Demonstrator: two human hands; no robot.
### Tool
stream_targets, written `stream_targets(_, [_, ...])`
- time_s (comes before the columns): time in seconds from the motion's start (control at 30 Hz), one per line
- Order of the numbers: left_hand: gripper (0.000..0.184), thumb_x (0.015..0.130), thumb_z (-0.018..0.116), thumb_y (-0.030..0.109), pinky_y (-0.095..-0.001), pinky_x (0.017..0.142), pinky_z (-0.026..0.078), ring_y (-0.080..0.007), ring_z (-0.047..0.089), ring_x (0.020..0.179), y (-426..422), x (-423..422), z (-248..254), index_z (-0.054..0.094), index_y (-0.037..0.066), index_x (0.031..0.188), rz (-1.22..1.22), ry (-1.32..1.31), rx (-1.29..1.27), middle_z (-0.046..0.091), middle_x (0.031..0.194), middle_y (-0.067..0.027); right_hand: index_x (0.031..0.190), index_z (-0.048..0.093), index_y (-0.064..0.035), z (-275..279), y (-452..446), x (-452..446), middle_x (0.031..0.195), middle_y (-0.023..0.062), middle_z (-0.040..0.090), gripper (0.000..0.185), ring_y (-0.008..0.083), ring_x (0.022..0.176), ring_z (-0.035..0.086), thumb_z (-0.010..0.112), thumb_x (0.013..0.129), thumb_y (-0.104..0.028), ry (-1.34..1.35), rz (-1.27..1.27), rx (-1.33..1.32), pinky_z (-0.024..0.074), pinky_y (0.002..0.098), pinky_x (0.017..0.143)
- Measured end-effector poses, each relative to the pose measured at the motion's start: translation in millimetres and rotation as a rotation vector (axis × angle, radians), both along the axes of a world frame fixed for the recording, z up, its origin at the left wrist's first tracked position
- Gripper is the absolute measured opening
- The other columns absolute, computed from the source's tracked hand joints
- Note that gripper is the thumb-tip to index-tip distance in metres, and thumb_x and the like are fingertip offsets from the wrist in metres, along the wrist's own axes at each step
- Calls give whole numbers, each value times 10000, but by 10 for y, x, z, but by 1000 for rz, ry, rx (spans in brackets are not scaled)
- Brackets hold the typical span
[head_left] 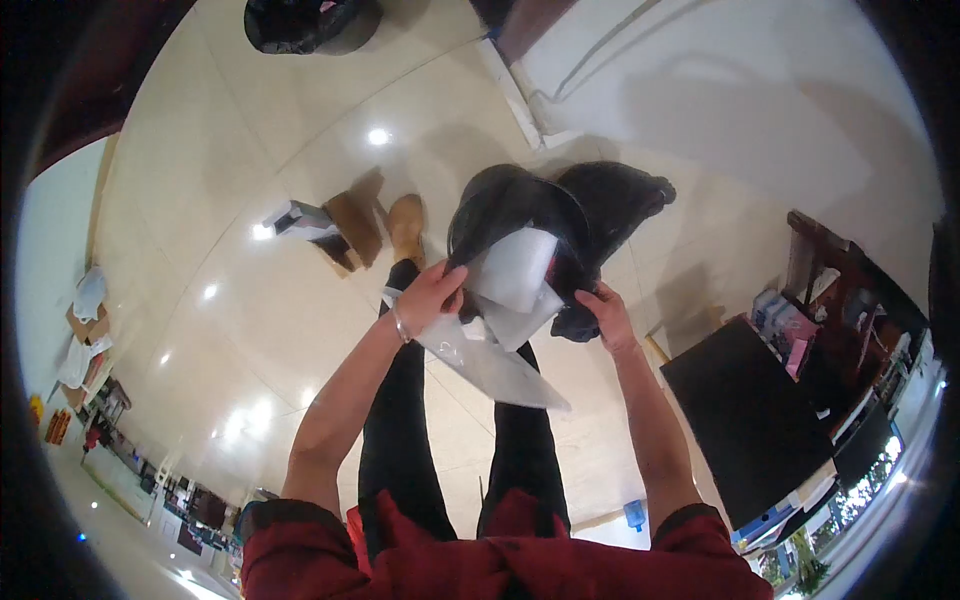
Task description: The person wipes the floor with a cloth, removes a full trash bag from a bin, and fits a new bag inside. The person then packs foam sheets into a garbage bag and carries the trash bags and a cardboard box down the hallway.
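A black trash bag [485, 225] hangs open in front of my legs, with what looks like a round rim around its mouth. My left hand [432, 298] is closed on the bag's near left edge. On the opposite side, my right hand [607, 315] pinches the bag's edge between thumb and fingers. White sheets [517, 268], like paper or foam, stick up out of the mouth. A translucent plastic sheet [490, 362] slants below my left hand, overlapping my legs; whether that hand also grips it I cannot tell.
Another dark bag shape [618, 205] lies just behind, by the wall. An open cardboard box [352, 232] stands on the floor at left. A black bin [312, 25] is at the top. A dark-topped table [748, 420] and cluttered shelf [800, 310] are at right.
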State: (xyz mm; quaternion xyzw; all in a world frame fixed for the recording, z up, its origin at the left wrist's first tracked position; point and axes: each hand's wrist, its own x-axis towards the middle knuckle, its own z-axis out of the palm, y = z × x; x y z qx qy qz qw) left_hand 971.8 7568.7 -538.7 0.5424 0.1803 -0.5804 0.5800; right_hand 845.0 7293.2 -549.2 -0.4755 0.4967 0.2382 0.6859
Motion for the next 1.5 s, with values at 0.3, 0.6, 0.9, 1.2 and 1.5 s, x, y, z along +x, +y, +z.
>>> stream_targets(0.3, [375, 792, 531, 167, -356, 517, 430, -286, 569, 595, -250, -65, 1406, 305, 67, 1074, -398, -464, 161, 550, 705, -187, 888, 581, -15, 953, 18, -16, 756, -8, 579, 157, 68, 671, 528, 607, 743, -70, -77, 42, 37, 427, 205, 635])
stream_targets(0.6, [568, 780, 428, 52, -416, 583, 437, -348, 571, 660, -1048, -300, 1394, 240, 178, 1301, -831, -676, -132, 574, 741, -202, 935, 560, -13, 1374, 192, 52, 860, 12, 573, 184, 84, 801, 520, 585, 763, -73, -173, 288, 124, 414, 222, 727])
stream_targets(0.9, [255, 789, 426, 102, -456, 586, 421, -386, 552, 699, -1119, -179, 1671, 398, 115, 1042, -1047, -800, -174, 564, 766, -206, 985, 543, -31, 1906, 230, -72, 872, -9, 549, 240, 55, 816, 475, 600, 754, -62, -307, 280, 168, 395, 215, 732])
stream_targets(1.2, [123, 791, 434, 148, -448, 581, 413, -367, 539, 683, -1168, -305, 2648, 440, 41, 852, -1076, -970, -304, 547, 697, -189, 929, 544, -31, 2860, 352, -459, 808, -17, 533, 198, 56, 769, 463, 613, 755, -95, -421, 130, 156, 388, 213, 701])
stream_targets(1.5, [152, 737, 559, 164, -354, 517, 416, -295, 541, 596, -1425, -391, 3784, 516, 61, 841, -1415, -910, -536, 527, 630, -132, 901, 538, -42, 3693, 554, -1000, 786, -22, 547, 157, 46, 751, 464, 584, 787, -138, -676, 24, 25, 390, 217, 695])
